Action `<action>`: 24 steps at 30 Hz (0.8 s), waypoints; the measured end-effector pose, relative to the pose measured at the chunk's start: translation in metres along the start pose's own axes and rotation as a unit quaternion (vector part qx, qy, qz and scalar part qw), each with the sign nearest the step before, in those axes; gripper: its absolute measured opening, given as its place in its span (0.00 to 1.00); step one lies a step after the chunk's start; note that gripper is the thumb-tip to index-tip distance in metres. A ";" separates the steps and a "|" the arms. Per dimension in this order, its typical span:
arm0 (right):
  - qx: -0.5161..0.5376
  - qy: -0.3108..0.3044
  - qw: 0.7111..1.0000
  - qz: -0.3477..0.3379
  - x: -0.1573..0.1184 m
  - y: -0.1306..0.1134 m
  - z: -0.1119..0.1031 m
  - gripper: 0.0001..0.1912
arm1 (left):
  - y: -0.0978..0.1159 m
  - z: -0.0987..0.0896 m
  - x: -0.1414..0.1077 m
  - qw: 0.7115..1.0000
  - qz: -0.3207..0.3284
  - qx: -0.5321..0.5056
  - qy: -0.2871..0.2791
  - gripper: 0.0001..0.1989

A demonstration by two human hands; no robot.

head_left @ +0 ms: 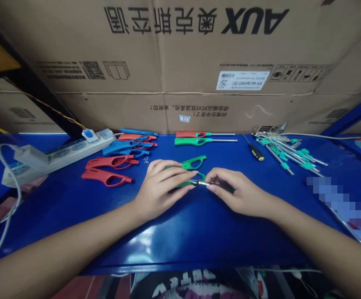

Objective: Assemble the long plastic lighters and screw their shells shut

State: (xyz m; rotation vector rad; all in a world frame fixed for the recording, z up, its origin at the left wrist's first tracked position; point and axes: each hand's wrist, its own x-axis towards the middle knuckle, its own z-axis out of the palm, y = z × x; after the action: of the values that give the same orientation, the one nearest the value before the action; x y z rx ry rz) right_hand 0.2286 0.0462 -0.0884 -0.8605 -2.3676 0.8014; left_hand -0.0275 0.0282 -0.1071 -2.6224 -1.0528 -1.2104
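At the middle of the blue table, my left hand is closed over a green lighter casing, its fingers covering most of it. My right hand pinches a short silver metal piece with a dark end, which meets the casing between both hands. Something dark shows under the right palm; its kind is hidden. Just beyond the fingers lies another green casing part. Farther back, a red lighter and a green lighter with long metal tubes lie side by side.
Red casings and blue casings lie at left beside a white power strip with cables. A screwdriver and a pile of metal tubes with teal parts lie at right. A large cardboard box stands behind.
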 end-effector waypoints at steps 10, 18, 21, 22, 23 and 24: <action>-0.012 -0.035 0.999 -0.026 -0.001 -0.002 0.001 0.06 | 0.004 0.000 -0.001 1.000 0.008 -0.026 -0.015 0.06; -0.115 -0.040 0.989 -0.081 -0.002 0.003 0.001 0.08 | 0.004 0.003 0.000 0.998 0.025 -0.051 -0.017 0.04; -0.156 -0.044 0.983 -0.088 -0.002 0.002 0.000 0.08 | 0.005 0.004 0.000 0.997 0.033 -0.061 -0.014 0.04; -0.171 -0.046 0.980 -0.091 -0.002 0.002 0.000 0.08 | 0.005 0.004 0.000 0.997 0.033 -0.064 -0.017 0.04; -0.186 -0.048 0.977 -0.094 -0.001 0.002 -0.001 0.08 | 0.006 0.004 0.000 0.997 0.034 -0.066 -0.021 0.05; -0.199 -0.052 0.974 -0.098 -0.001 0.002 -0.001 0.08 | 0.007 0.004 0.000 0.997 0.035 -0.067 -0.026 0.05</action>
State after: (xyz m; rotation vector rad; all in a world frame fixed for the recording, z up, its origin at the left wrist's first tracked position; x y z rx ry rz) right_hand 0.2304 0.0465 -0.0892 -0.7297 -2.7053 0.3017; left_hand -0.0206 0.0245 -0.1080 -2.7800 -0.9084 -1.2444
